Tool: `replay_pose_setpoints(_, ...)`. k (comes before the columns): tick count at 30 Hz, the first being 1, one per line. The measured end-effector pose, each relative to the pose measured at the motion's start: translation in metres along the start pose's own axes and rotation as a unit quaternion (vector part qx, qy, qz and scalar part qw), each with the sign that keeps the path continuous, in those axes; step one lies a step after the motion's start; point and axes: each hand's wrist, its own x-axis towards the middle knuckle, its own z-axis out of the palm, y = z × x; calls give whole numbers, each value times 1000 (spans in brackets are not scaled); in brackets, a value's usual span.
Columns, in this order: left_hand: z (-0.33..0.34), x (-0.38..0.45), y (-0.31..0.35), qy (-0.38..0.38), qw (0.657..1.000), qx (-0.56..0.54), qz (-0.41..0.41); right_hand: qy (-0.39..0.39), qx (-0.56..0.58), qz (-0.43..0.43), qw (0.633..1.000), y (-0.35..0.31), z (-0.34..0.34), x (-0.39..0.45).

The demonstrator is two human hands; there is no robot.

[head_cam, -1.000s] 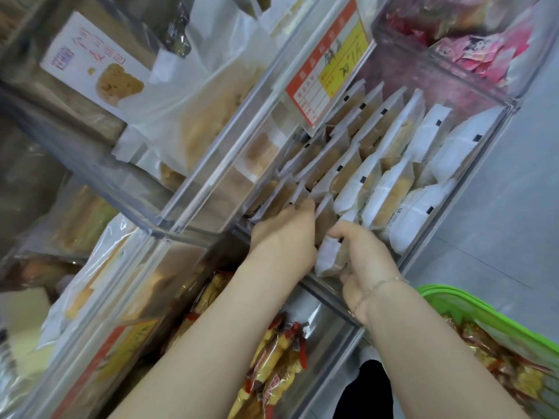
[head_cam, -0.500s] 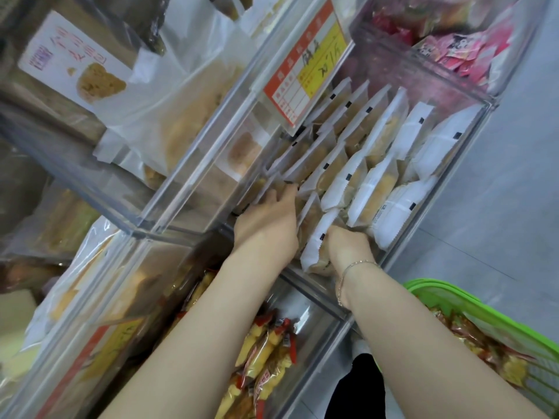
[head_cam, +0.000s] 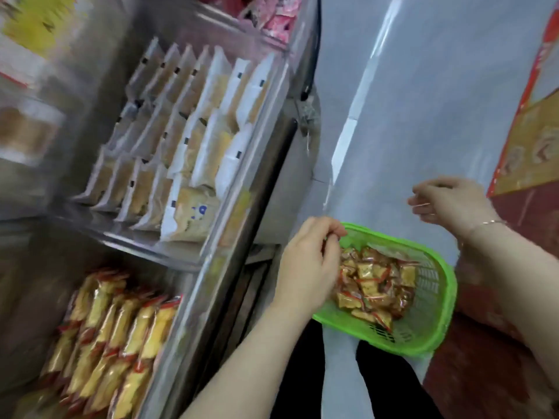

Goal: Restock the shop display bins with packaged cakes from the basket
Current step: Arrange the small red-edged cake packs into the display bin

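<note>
A green plastic basket (head_cam: 443, 300) sits low at the right, holding several red-and-gold packaged cakes (head_cam: 372, 282). My left hand (head_cam: 308, 264) hovers over the basket's left rim with its fingers curled; I see nothing in them. My right hand (head_cam: 450, 204) hangs in the air above and right of the basket, fingers loosely curled and empty. At the left, the clear upper display bin (head_cam: 260, 164) holds rows of white-wrapped cakes (head_cam: 187, 140) standing on edge. The lower bin holds yellow packets with red ends (head_cam: 115, 337).
Pink packets (head_cam: 278, 16) fill a bin at the top. Grey floor (head_cam: 423, 86) lies behind the basket. A red and gold printed panel (head_cam: 529, 131) stands at the right edge. My dark trouser legs show below the basket.
Both hands have left the white-cake bin and swung right and down to the basket. The view has turned right, so the basket is now fully visible.
</note>
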Motion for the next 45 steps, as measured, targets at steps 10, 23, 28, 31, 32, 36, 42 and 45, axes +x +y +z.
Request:
replay_pose_setpoints(10,236,2,-242,-268,905,204,-261,-18,-350,128,928,295,-4,130)
replay_pose_setpoints(23,348,53,-364,-414,884,218,3,137,-619,-225,740,418,63,279)
replay_pose_setpoints(28,380,27,-368,-416,865,277,29,175,-597,-183,761,433,78,282)
replay_pose_setpoints(31,388,11,-363,-341,885,316,33,152,-580,-155,785,427,77,277)
replay_pose_setpoints(32,388,8,-361,-326,887,325,35,130,-578,-156,790,421,76,274)
replay_pose_setpoints(36,368,12,-353,-342,880,330,12,106,-513,-161,837,392,60,251)
replay_pose_setpoints(42,307,30,-331,-261,929,-30,-262,196,-164,-40,966,350,25,202)
replay_pose_setpoints(45,260,26,-307,-180,882,-191,-392,118,125,72,982,325,20,167)
